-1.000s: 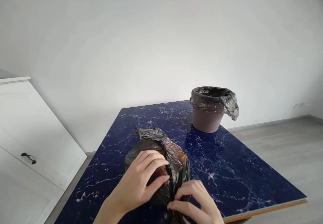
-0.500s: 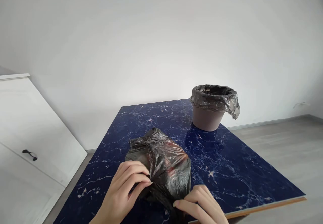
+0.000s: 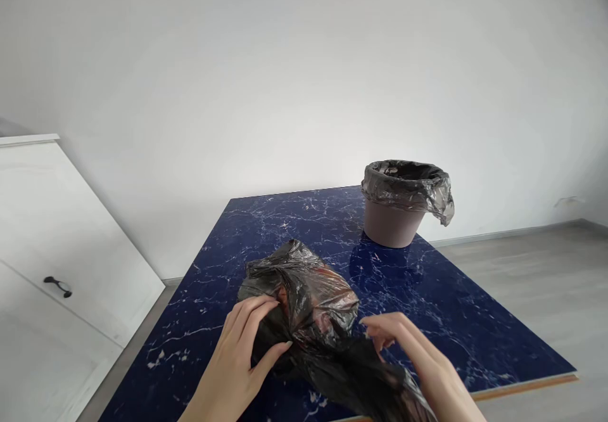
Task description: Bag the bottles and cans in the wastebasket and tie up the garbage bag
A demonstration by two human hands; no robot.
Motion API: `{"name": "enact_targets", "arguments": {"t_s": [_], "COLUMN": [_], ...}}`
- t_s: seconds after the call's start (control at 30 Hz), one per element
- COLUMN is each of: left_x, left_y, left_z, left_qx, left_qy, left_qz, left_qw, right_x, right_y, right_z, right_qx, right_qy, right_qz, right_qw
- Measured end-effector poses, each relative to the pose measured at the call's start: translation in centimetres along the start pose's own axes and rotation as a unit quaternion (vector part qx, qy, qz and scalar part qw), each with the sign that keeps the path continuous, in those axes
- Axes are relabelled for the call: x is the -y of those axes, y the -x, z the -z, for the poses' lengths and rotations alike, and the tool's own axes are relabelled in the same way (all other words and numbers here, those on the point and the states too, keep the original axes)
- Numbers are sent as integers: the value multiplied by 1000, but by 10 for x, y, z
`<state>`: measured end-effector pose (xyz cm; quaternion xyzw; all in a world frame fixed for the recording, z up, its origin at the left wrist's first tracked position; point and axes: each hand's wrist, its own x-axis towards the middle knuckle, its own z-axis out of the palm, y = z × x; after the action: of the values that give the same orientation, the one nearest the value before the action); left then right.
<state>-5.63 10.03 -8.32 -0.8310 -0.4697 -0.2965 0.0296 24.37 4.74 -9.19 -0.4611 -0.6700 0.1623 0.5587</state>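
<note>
A black plastic bag (image 3: pixel 327 311) lies on the table near its front, with reddish-orange contents showing dimly through the thin film. My left hand (image 3: pixel 242 346) is on the bag's left side, thumb and fingers bent round a gathered dark part of it. To the right, my right hand (image 3: pixel 408 346) has its fingers curled at the bag's loose end, which stretches down toward the table's front edge. What exactly the contents are is hidden by the crumpled plastic.
Farther back on the right stands a brownish waste bin (image 3: pixel 393 222) lined with a black bag (image 3: pixel 411 197) folded over its rim. The blue marbled table (image 3: pixel 199 301) ends at a wooden-edged front. A white cabinet (image 3: pixel 71 232) is at the left.
My right hand has moved up and to the right, drawing the bag's loose end out sideways. My left thumb and fingers have spread wider on the bag.
</note>
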Motion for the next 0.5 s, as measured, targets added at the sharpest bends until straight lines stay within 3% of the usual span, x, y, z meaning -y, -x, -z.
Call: {"name": "enact_targets", "arguments": {"t_s": [0.1, 0.27, 0.4, 0.5], "left_x": [-1, -2, -1, 4], "left_y": [-6, -9, -6, -1], "left_z": [-6, -12, -9, -2], "left_qx": [10, 57, 56, 63], "left_qy": [18, 50, 68, 69], "left_qz": [5, -10, -28, -23], "left_qw": [1000, 997, 996, 995], "right_x": [-9, -10, 2, 7], "right_y": [-25, -57, -61, -58], "right_z": [12, 11, -8, -22], "right_qx": [38, -32, 98, 183], "right_qy": [-33, -84, -15, 53], "right_qz": [-45, -112, -59, -33], "right_qw": [998, 990, 993, 981]}}
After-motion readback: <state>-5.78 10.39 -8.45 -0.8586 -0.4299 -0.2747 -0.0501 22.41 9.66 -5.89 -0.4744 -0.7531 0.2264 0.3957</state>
